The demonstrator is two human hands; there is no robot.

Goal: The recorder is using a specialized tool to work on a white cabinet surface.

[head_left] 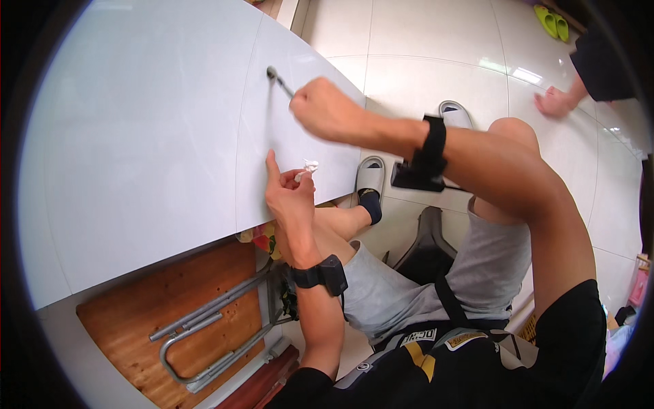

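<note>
My right hand (325, 112) is closed in a fist around a thin tool with a rounded dark head (272, 72). The head points to the far left, over the white tabletop (157, 136); whether it touches the surface I cannot tell, nor its exact kind. Closer to me, my left hand (289, 194) pinches a small crumpled white piece (310, 166), perhaps tissue, between thumb and fingers. One finger of that hand stretches outward. Both hands are above the right part of the table. Dark bands with small boxes are strapped around both forearms.
Below the table's near edge stands a folded wooden table with metal legs (197, 320). A grey slipper (370, 174) is on my foot. At the far right, another person's hand (555, 102) hangs from a black sleeve. Yellow-green shoes (552, 24) lie on the tiled floor (422, 41).
</note>
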